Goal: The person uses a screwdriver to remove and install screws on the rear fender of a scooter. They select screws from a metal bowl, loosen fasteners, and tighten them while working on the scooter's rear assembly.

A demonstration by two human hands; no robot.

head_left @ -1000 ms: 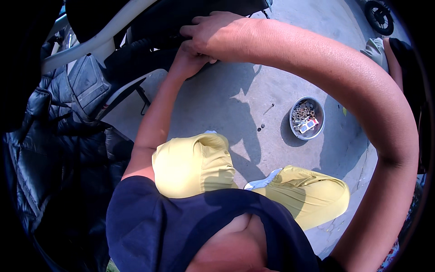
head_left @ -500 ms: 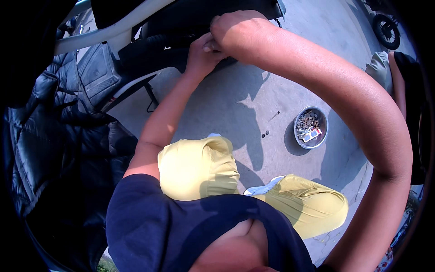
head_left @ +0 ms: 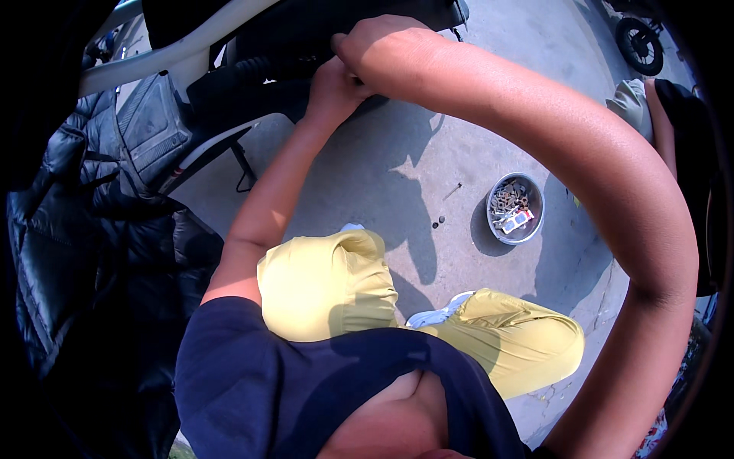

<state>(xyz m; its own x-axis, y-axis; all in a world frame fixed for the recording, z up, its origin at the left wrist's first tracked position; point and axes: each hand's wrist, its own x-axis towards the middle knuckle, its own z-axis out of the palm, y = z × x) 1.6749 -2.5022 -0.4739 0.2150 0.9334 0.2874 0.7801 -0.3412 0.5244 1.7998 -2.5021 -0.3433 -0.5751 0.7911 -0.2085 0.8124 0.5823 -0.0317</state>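
Near the top of the head view, my right hand (head_left: 382, 50) is curled at the black lower body of a scooter (head_left: 271, 30), its fingertips mostly hidden behind its back. Just below it, my left hand (head_left: 332, 96) has closed fingers against the same dark part, overlapped by my right hand. What either holds is out of sight. A white curved tube (head_left: 183, 46) and a black ribbed hose (head_left: 248, 69) lie left of my hands. A quilted black cover (head_left: 92, 229) hangs at the left.
On the concrete floor, a steel bowl (head_left: 538, 197) holds metal parts and a white packet (head_left: 517, 220). A bolt (head_left: 456, 190) and small black pieces (head_left: 439, 222) lie beside it. At right are another person (head_left: 661, 122) and a black wheel (head_left: 637, 47). My bent legs are below.
My right hand's fingers were more spread a second ago and are now curled. Both hands have shifted slightly along the scooter's underside, and the view has wobbled a little.
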